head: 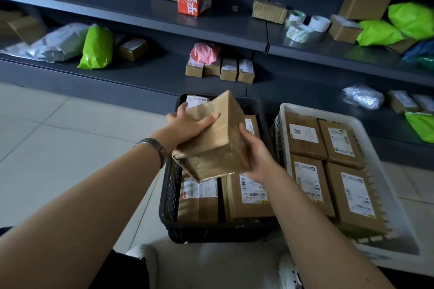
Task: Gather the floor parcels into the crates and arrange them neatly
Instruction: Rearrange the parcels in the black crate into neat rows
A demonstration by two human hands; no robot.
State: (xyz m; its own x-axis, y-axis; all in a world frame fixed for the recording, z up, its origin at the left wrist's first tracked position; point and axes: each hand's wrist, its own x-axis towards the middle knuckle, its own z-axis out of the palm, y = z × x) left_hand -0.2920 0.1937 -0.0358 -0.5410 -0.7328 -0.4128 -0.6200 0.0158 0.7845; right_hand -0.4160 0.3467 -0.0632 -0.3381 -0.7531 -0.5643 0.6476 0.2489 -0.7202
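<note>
**Tilted parcel held above the black crate**

The brown parcel (211,138) is in the air, above the middle of the black crate (171,190), and it is tilted, with one corner pointing to the far side. I think the main risk is a slip. The parcel is wrapped in shiny tape, and a loose grip could let it slide and drop on the labelled parcels (199,202) that lie flat at the near end of the crate. A second risk is a bad fit. The held parcel hides the space under it, so I cannot tell how much room is free. If it goes down while tilted, it may rest crooked on its neighbours and spoil the neat rows. The white crate (312,109) just to the right seems full already, with four parcels flat in two rows.

Both hands grasp the parcel. The left hand (187,124) clasps the far left part, fingers spread over the upper face. The right hand (254,155) cups the near right side and supports it from below. Both forearms reach forward, the wrists bent a little inward.
</note>
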